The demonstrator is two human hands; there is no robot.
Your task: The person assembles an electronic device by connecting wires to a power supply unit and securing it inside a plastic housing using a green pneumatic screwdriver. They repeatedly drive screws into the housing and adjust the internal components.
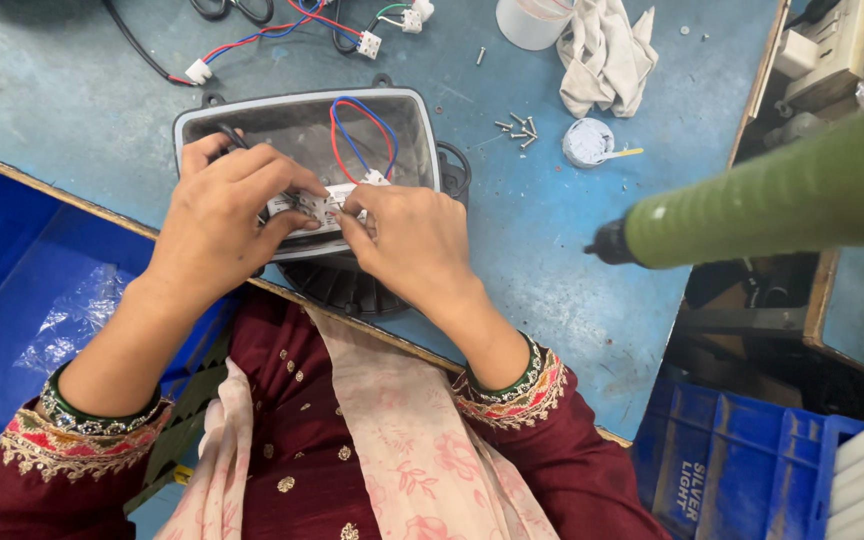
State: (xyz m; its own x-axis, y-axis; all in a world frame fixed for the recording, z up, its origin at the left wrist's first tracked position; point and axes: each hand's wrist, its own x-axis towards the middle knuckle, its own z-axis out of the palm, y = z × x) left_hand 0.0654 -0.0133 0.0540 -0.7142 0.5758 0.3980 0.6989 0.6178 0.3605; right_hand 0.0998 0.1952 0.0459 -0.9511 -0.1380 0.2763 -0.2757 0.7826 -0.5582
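Fingers of both hands [222,215] [412,240] on small white plastic connector [324,205].

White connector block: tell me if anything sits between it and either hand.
Nothing visible does. The left hand and right hand both pinch the connector block directly, over the open housing; its red and blue wires loop away behind.

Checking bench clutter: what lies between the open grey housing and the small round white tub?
In the head view, a loose cluster of screws lies on the blue bench between the grey housing and the white tub.
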